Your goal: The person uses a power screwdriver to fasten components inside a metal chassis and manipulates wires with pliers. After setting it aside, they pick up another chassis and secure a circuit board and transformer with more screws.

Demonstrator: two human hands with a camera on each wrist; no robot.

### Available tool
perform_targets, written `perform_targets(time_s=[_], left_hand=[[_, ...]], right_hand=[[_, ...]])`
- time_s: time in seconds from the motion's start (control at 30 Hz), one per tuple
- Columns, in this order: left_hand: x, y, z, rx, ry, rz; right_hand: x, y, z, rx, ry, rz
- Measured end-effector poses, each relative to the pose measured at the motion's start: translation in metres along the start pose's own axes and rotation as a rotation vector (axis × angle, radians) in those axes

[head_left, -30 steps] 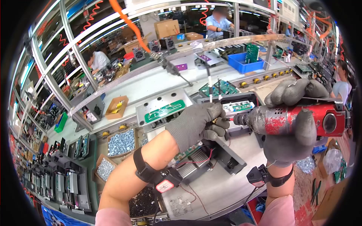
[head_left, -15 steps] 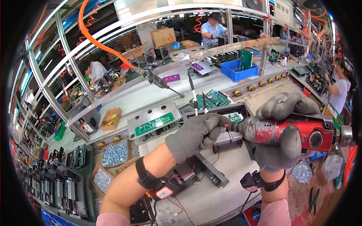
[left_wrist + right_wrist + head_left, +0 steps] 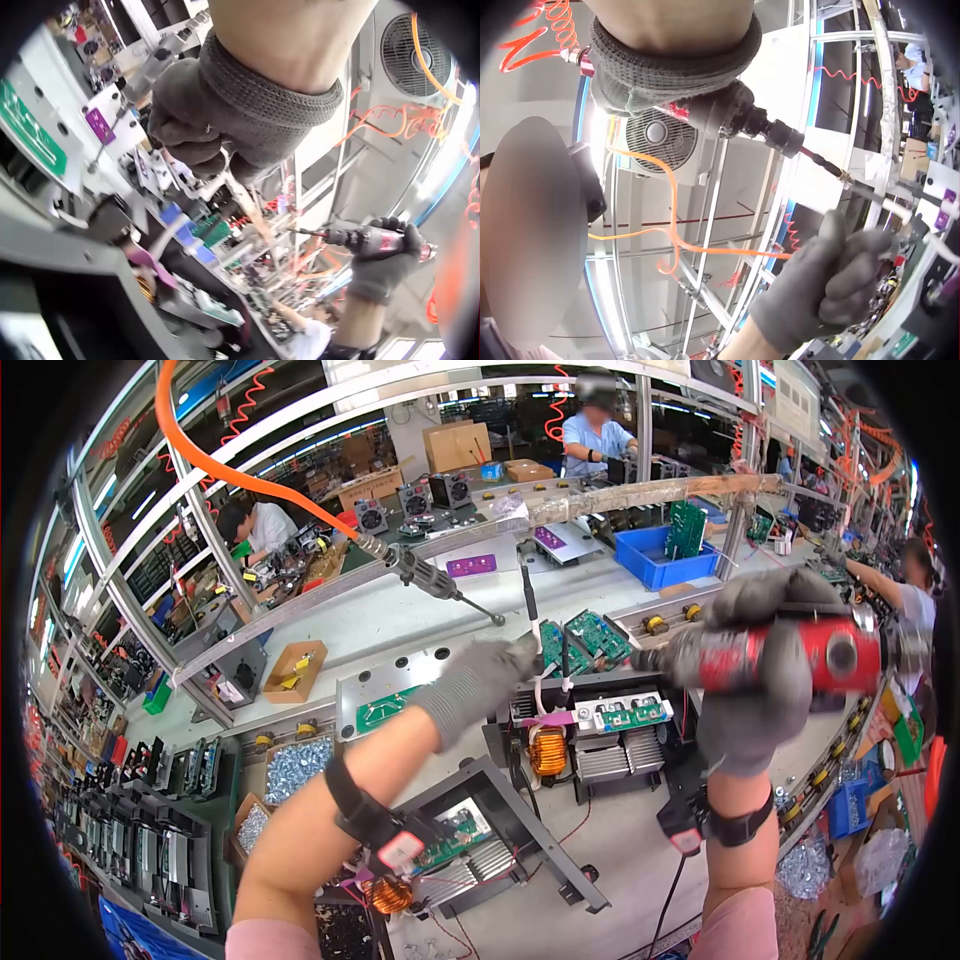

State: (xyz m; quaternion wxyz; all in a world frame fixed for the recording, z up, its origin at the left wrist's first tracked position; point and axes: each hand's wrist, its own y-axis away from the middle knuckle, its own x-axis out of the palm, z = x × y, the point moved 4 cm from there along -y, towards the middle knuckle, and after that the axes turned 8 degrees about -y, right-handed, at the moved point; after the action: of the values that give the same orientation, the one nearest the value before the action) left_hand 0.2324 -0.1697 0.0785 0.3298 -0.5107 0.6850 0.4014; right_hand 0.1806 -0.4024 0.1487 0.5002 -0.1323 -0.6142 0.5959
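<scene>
In the head view my gloved left hand (image 3: 475,685) is over the left end of a black housing (image 3: 675,710), near the upright white and black cables (image 3: 530,598). Its fingers look curled in the left wrist view; whether something small lies inside them is hidden. My gloved right hand (image 3: 760,705) grips a red power screwdriver (image 3: 838,653), held level above the housing's right side. A small brass-coloured piece (image 3: 845,177) sits on its bit, apart from my left hand (image 3: 817,281). The housing holds a copper coil (image 3: 548,752), finned heat sink (image 3: 620,758) and green board (image 3: 635,712).
A second housing (image 3: 535,815) with a coil lies nearer. Behind are a metal plate (image 3: 350,685), green boards (image 3: 598,632) and a blue bin (image 3: 665,565). Another tool (image 3: 425,572) hangs from an orange hose. Screws (image 3: 298,770) fill a box at the left. Several people are beyond.
My left hand has moved left, away from the screwdriver's tip, uncovering the housing's coil and board. The screwdriver is still in my right hand. The head view has shifted.
</scene>
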Motion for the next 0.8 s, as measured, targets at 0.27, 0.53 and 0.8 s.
perform_targets(time_s=[0.27,0.53,0.8], left_hand=[[0.019,-0.055,0.018,0.152,0.133,-0.048],[0.047,-0.078,0.025,0.188,0.476,-0.024],[0.043,-0.071,0.004,0.243,0.215,-0.095]], right_hand=[[-0.077,-0.027,-0.099,0.268,0.117,-0.463],[-0.105,-0.011,-0.132,0.403,-0.065,-0.685],[-0.100,-0.019,-0.131,0.603,-0.067,-0.551]])
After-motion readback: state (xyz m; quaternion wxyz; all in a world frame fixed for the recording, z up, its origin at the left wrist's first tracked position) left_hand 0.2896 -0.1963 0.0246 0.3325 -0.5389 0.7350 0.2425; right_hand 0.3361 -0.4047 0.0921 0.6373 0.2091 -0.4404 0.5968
